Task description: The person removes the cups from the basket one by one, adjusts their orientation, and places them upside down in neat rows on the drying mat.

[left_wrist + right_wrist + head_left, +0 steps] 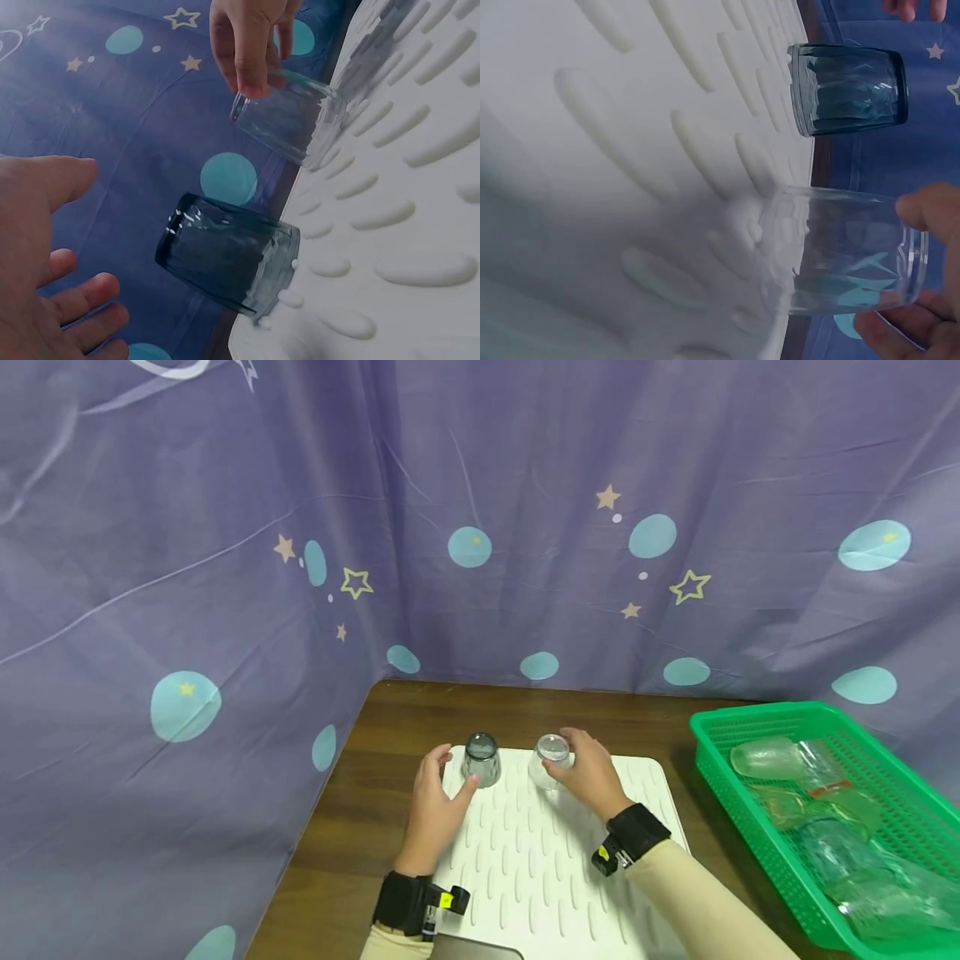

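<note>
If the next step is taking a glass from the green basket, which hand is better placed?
Probably the right hand, nearer the basket, though its fingers must first release the clear glass. The left hand holds nothing but is farther away.

Beyond the right edge of the white mat (517, 860), the green basket (757, 724) runs out of the head view; its overlapping glasses (840, 852) cannot be counted. A grey object (476, 948) near the mat's left edge is cropped past identifying. The left wrist view crops the left hand (30, 262).
</note>
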`<state>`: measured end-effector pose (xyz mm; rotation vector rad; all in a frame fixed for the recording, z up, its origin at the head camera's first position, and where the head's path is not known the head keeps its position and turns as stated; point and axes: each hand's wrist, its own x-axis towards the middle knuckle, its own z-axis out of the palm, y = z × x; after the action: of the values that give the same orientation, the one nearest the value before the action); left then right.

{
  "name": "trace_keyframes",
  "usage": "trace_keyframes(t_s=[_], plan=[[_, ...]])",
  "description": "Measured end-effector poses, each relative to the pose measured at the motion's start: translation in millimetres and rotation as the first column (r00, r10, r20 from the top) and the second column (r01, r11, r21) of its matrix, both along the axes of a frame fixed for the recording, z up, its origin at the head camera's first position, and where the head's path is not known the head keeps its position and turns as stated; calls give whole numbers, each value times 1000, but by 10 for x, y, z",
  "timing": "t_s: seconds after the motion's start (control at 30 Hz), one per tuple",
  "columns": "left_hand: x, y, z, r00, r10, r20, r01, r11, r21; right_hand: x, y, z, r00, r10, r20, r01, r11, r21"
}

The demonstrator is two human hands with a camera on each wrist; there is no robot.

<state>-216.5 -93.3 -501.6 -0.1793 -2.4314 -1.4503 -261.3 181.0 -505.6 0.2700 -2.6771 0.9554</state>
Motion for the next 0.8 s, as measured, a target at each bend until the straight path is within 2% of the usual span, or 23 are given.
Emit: trace_keyframes(t_s=[0.2,0.33,0.5,0.6,0.7,0.8], plan=[[9,28,142,999,-39,-20,39,999,-3,89,56,230,997,41,70,-45,997,59],[-14,15,231,996,-86,-1,86,996,-33,189,282,449,997,38,71,-47,992,119],[-62,17,268,985,-160,59,165,983,-82,280,847,774,999,-17,50,5,973,229],[-58,49,270,982,-184,50,187,980,-74,335,1211,933,999,-40,37,29,963,267],[-25,89,251,977,-208,44,210,975,-71,412,1563,1016,998,-55,20,47,952,301],[24,122,219,972,-227,58,231,970,-75,519,1916,1028,997,-68,41,50,941,336]])
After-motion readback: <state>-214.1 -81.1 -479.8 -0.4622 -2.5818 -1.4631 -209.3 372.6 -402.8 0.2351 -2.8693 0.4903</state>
